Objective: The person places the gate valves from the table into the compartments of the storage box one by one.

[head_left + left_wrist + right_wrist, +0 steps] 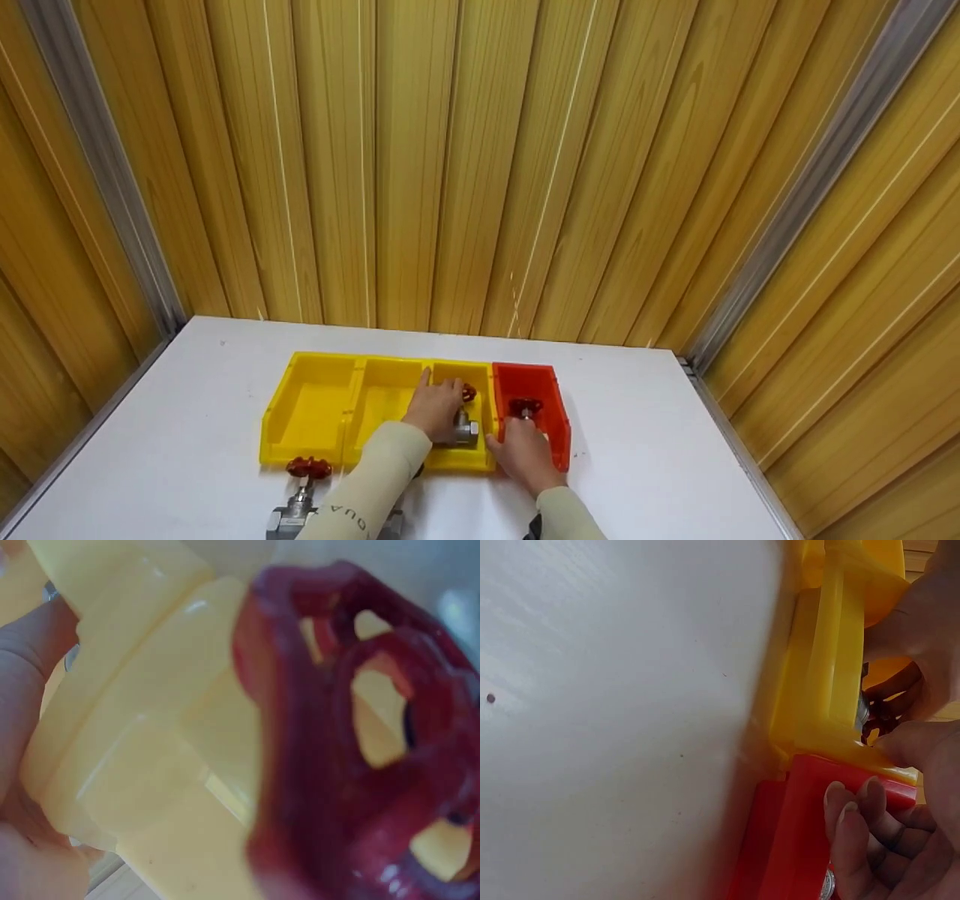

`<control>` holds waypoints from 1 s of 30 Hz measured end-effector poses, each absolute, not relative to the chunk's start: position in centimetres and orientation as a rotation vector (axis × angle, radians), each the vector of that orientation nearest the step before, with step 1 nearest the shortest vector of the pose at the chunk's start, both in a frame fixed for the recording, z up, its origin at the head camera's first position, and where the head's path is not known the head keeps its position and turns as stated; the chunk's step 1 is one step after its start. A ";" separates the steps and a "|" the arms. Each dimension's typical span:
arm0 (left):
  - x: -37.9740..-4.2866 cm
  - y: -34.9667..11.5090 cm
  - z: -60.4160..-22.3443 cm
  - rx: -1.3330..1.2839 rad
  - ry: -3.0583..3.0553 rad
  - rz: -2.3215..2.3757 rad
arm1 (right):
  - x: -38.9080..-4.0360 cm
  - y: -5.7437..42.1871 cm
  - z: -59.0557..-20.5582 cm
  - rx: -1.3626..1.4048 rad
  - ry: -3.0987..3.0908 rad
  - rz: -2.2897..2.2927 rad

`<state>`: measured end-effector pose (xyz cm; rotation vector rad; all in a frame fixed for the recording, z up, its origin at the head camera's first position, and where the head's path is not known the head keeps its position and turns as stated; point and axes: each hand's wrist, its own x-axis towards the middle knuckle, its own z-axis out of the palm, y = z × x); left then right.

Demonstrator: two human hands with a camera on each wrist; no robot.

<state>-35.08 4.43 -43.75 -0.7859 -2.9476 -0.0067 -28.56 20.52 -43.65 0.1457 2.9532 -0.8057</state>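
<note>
my left hand [435,409] lies at one valve [465,433] in the rightmost yellow bin [459,460], my right hand [525,454] over a second valve [525,406] in the red bin [561,409], either grasp impossible to tell, so two seem binned, a third valve [292,519] and partly hidden fourth [391,526] left on the table [652,457]

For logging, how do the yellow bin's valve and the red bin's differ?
The yellow bin's valve shows one metal end; the red bin's valve has its body mostly hidden. The left hand overlaps the yellow bin's handwheel; the red bin's handwheel shows more fully. Both are red.
</note>
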 end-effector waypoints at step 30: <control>-32.5 3.4 -41.2 -0.867 -2.807 -0.178 | -28.2 21.1 -43.5 0.146 2.855 -1.008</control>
